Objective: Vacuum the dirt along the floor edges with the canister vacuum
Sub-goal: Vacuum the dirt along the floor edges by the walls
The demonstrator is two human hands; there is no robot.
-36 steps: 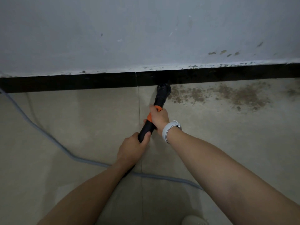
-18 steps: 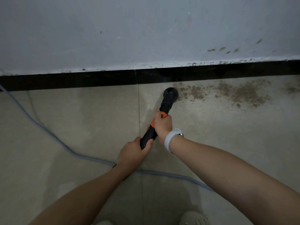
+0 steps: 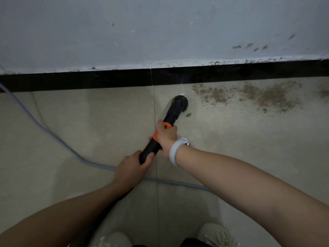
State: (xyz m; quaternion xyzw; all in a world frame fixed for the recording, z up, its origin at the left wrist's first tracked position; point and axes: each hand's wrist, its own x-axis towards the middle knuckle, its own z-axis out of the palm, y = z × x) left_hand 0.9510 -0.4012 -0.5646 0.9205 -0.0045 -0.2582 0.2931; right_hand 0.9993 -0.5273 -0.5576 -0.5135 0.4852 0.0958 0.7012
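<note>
A black vacuum wand with an orange collar slants up and right toward the black skirting, its round nozzle on the beige tile floor beside brown dirt. The right hand grips the collar; the left hand clasps the lower end, hiding the hose.

no readable text, labels or signs
</note>
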